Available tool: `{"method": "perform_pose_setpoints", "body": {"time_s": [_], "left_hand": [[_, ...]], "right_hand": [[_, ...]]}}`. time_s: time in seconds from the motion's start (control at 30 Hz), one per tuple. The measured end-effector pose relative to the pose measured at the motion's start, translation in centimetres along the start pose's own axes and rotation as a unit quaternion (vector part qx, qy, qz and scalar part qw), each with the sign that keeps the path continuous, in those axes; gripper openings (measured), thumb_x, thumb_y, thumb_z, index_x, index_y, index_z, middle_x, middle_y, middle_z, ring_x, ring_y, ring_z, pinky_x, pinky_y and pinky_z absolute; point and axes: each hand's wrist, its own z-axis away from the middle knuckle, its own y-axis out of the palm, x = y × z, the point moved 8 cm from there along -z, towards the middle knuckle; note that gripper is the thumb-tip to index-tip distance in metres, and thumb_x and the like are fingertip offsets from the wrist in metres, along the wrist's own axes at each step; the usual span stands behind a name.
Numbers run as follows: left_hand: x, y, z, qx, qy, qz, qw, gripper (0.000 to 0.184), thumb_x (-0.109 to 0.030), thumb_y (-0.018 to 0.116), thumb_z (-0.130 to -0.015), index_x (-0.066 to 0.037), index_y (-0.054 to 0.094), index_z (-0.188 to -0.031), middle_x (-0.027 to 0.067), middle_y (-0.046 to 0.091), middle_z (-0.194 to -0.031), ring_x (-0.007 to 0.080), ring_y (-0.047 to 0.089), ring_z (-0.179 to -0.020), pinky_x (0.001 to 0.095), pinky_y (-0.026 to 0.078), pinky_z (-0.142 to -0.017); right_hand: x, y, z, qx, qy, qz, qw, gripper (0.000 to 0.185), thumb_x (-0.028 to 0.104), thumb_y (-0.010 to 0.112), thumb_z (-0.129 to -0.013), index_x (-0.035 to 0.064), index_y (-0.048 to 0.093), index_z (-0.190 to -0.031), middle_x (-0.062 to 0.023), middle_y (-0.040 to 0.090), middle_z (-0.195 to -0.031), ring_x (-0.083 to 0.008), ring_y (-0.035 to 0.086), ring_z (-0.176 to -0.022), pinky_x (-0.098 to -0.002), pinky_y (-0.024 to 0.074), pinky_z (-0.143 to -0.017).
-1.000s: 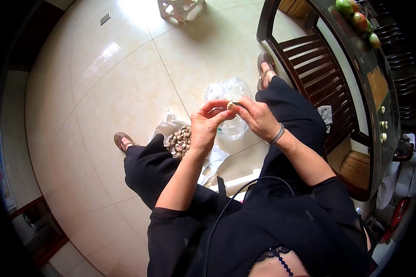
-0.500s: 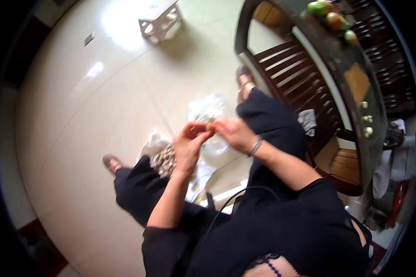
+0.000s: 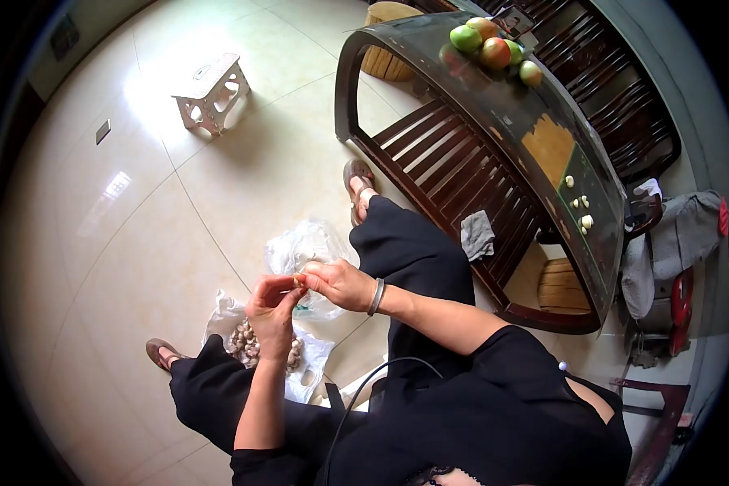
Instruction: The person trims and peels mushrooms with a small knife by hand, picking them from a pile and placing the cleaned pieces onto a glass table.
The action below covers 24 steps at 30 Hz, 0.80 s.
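Observation:
My left hand [image 3: 270,312] and my right hand [image 3: 343,284] meet above the floor, fingertips pinched together on a small garlic clove [image 3: 299,281] that is mostly covered by the fingers. A metal bangle circles my right wrist. Below and behind my left hand, a white plastic bag [image 3: 307,379] lies spread on the floor with a pile of garlic [image 3: 244,341] on it. Beneath my right hand sits a clear plastic bag [image 3: 293,245], its contents hard to make out. Several peeled white garlic cloves [image 3: 586,221] lie on the glass-topped table.
To the right stands the dark wooden table [image 3: 494,146] with a slatted lower shelf, a grey cloth [image 3: 477,235] on that shelf and several mangoes [image 3: 495,53] on top. A small folding stool [image 3: 211,93] stands further off on the tiled floor. My legs flank the bags.
The view has turned rightward and steadied, so the table and floor things appear further left. Both hands stay together at the clove, with little visible change in their pinch.

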Motion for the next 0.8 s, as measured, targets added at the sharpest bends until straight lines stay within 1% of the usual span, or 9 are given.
{"method": "perform_pose_setpoints", "body": {"time_s": [0.13,0.17,0.2,0.3,0.33,0.37,0.4,0.57,0.8], "left_hand": [[-0.2,0.4,-0.2,0.021,-0.053,0.027,0.998,0.020,0.008,0.061,-0.073,0.003,0.054,-0.091,0.0081,0.060,-0.084,0.0132,0.059,-0.078,0.0252,0.050,-0.073],[-0.2,0.5,-0.2,0.027,-0.066,0.035,0.997,0.022,0.007,0.061,-0.074,0.003,0.055,-0.094,0.0087,0.060,-0.085,0.0135,0.059,-0.078,0.0254,0.050,-0.073],[-0.1,0.4,-0.3,0.027,-0.066,0.034,0.997,0.022,0.007,0.061,-0.074,0.003,0.055,-0.094,0.0087,0.060,-0.085,0.0135,0.059,-0.078,0.0254,0.050,-0.073],[0.4,0.5,-0.5,0.062,-0.068,0.029,0.995,0.024,0.008,0.060,-0.074,0.003,0.056,-0.097,0.0080,0.059,-0.086,0.0140,0.059,-0.078,0.0255,0.050,-0.073],[0.0,0.4,-0.5,0.055,-0.038,0.003,0.998,0.021,0.007,0.059,-0.075,0.004,0.056,-0.095,0.0077,0.059,-0.085,0.0144,0.059,-0.078,0.0259,0.050,-0.074],[-0.3,0.3,-0.4,0.048,-0.008,-0.023,0.999,0.017,0.007,0.058,-0.076,0.005,0.057,-0.092,0.0074,0.059,-0.084,0.0149,0.060,-0.078,0.0263,0.051,-0.074],[-0.2,0.3,-0.4,0.047,-0.009,-0.025,0.999,0.017,0.007,0.058,-0.076,0.005,0.057,-0.092,0.0074,0.059,-0.084,0.0149,0.060,-0.078,0.0263,0.051,-0.074],[-1.1,0.1,-0.3,0.017,0.046,-0.103,0.993,0.018,0.008,0.062,-0.072,0.004,0.060,-0.089,0.0061,0.055,-0.085,0.0134,0.060,-0.077,0.0220,0.050,-0.068],[-1.2,-0.1,-0.3,0.004,0.055,-0.139,0.989,0.019,0.006,0.063,-0.072,0.003,0.060,-0.091,0.0064,0.055,-0.084,0.0132,0.060,-0.076,0.0215,0.049,-0.066]], "right_hand": [[-0.2,0.1,0.0,0.010,0.000,0.026,1.000,0.027,0.028,0.042,-0.089,0.0048,0.050,-0.078,-0.0178,0.055,-0.063,-0.0366,0.056,-0.060,-0.0426,0.0442,-0.052],[-0.3,0.2,0.0,0.024,0.005,0.042,0.999,0.027,0.028,0.041,-0.090,0.0045,0.051,-0.081,-0.0165,0.056,-0.066,-0.0349,0.057,-0.062,-0.0396,0.0451,-0.054],[-0.4,0.4,0.1,0.038,0.009,0.058,0.998,0.027,0.028,0.040,-0.090,0.0041,0.052,-0.083,-0.0152,0.058,-0.069,-0.0331,0.058,-0.065,-0.0367,0.0460,-0.055],[0.1,0.1,0.0,0.031,0.007,0.058,0.998,0.028,0.028,0.040,-0.090,0.0046,0.052,-0.081,-0.0151,0.057,-0.066,-0.0332,0.058,-0.063,-0.0378,0.0459,-0.054],[0.1,0.2,0.0,0.031,0.007,0.057,0.998,0.028,0.028,0.040,-0.090,0.0046,0.052,-0.081,-0.0151,0.057,-0.066,-0.0332,0.058,-0.063,-0.0378,0.0459,-0.054],[0.2,0.2,0.0,0.024,0.005,0.067,0.997,0.028,0.030,0.041,-0.090,0.0055,0.050,-0.080,-0.0166,0.056,-0.062,-0.0349,0.057,-0.061,-0.0409,0.0453,-0.053],[0.2,0.1,0.1,0.017,0.002,0.076,0.997,0.028,0.031,0.041,-0.089,0.0064,0.049,-0.079,-0.0181,0.055,-0.059,-0.0367,0.056,-0.058,-0.0441,0.0448,-0.052],[0.3,0.1,0.2,0.005,-0.001,0.126,0.992,0.028,0.032,0.040,-0.089,0.0074,0.049,-0.080,-0.0180,0.054,-0.058,-0.0368,0.056,-0.056,-0.0448,0.0449,-0.051],[0.7,0.3,0.3,-0.004,-0.014,0.147,0.989,0.027,0.032,0.042,-0.088,0.0072,0.049,-0.080,-0.0173,0.054,-0.056,-0.0354,0.056,-0.055,-0.0442,0.0458,-0.051]]}}
